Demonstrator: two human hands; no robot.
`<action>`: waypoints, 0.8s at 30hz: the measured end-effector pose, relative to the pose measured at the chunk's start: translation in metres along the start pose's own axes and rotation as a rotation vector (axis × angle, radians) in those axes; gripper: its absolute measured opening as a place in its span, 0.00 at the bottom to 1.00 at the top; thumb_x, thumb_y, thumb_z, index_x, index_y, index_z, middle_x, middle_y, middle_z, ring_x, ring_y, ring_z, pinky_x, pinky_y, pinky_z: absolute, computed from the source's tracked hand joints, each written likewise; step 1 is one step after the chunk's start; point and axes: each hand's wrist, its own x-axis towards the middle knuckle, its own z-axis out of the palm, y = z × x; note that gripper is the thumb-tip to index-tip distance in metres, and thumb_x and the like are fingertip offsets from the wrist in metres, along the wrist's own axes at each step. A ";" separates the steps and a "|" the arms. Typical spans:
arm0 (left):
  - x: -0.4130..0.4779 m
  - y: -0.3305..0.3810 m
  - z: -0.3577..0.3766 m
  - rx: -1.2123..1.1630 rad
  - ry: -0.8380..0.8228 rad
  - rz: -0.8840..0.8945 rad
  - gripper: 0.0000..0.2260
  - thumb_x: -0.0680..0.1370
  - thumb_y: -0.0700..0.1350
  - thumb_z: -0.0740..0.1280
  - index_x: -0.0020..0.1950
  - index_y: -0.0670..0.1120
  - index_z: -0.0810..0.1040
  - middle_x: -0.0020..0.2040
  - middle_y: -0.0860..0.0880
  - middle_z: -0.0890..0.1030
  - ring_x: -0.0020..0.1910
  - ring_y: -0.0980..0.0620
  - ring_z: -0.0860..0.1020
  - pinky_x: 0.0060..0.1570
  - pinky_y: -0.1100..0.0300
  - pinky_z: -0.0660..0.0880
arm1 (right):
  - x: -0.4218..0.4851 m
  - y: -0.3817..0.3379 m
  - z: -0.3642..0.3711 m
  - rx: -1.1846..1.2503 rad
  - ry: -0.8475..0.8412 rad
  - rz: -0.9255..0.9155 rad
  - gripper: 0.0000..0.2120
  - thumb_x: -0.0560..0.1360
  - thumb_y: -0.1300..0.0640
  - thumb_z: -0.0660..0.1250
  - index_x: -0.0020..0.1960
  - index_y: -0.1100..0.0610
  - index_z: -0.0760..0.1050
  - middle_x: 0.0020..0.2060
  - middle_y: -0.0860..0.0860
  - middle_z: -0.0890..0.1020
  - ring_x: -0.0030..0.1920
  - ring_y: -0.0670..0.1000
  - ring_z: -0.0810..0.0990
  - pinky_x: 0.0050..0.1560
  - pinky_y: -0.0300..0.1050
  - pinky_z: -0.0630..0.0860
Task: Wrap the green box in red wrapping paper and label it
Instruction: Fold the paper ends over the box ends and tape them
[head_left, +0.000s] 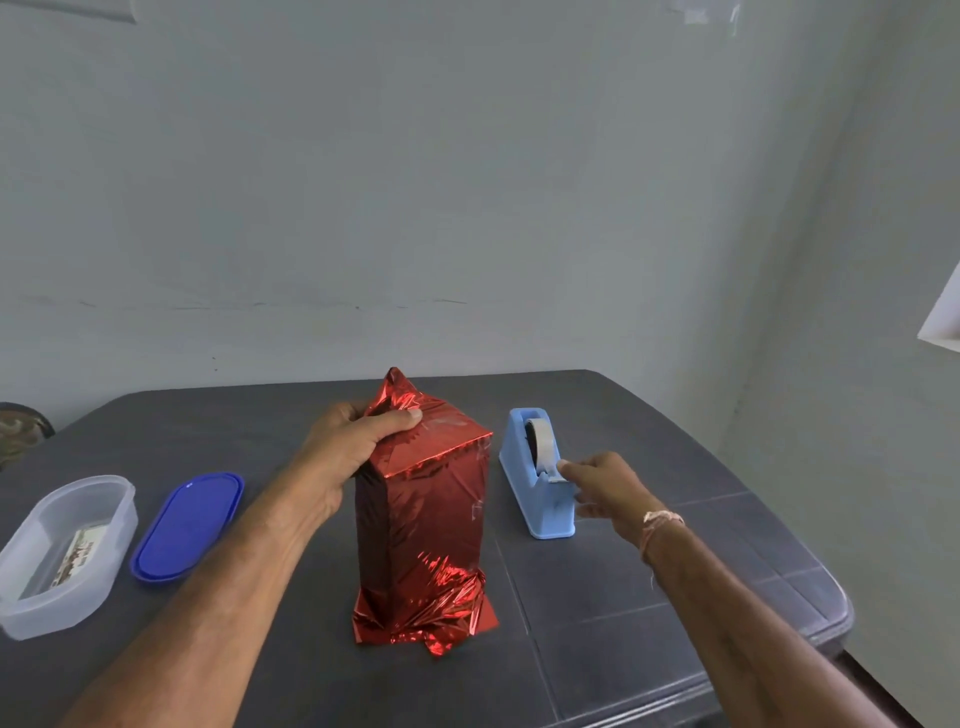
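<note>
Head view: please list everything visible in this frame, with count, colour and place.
red-wrapped box: 1, shiny red, upright at table centre, paper bunched at top and bottom
tape dispenser: 1, light blue, right of the box, apart from it
tape roll: 1, pale, in the dispenser
container: 1, clear, table's left edge, open
printed card: 1, white with dark print, inside the container
lid: 1, blue, flat between container and box
table: 1, dark grey, under all of it
wrist band: 1, pale thread, right wrist
left grip: 1, bare hand, holds the folded paper on the box top
right grip: 1, bare hand, fingertips at the tape end on the dispenser; whether it pinches is unclear
</note>
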 end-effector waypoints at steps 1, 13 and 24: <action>0.000 0.000 0.000 -0.001 0.003 -0.002 0.17 0.71 0.47 0.80 0.54 0.41 0.84 0.47 0.42 0.87 0.41 0.49 0.84 0.42 0.59 0.78 | 0.004 -0.001 0.000 0.018 -0.010 0.012 0.12 0.79 0.54 0.71 0.53 0.63 0.78 0.55 0.60 0.81 0.53 0.59 0.83 0.36 0.44 0.81; -0.003 0.002 0.000 0.002 0.007 -0.005 0.14 0.71 0.47 0.80 0.51 0.42 0.83 0.46 0.43 0.87 0.43 0.47 0.84 0.48 0.56 0.79 | 0.002 -0.019 0.000 0.207 -0.063 0.173 0.21 0.77 0.60 0.74 0.66 0.67 0.73 0.63 0.63 0.75 0.54 0.63 0.83 0.40 0.57 0.86; -0.001 0.002 0.000 -0.010 -0.004 -0.015 0.16 0.71 0.46 0.80 0.54 0.41 0.83 0.47 0.42 0.87 0.42 0.48 0.84 0.46 0.57 0.80 | -0.010 0.001 0.004 0.452 -0.077 0.153 0.20 0.78 0.57 0.72 0.65 0.66 0.74 0.61 0.61 0.79 0.57 0.61 0.83 0.51 0.58 0.85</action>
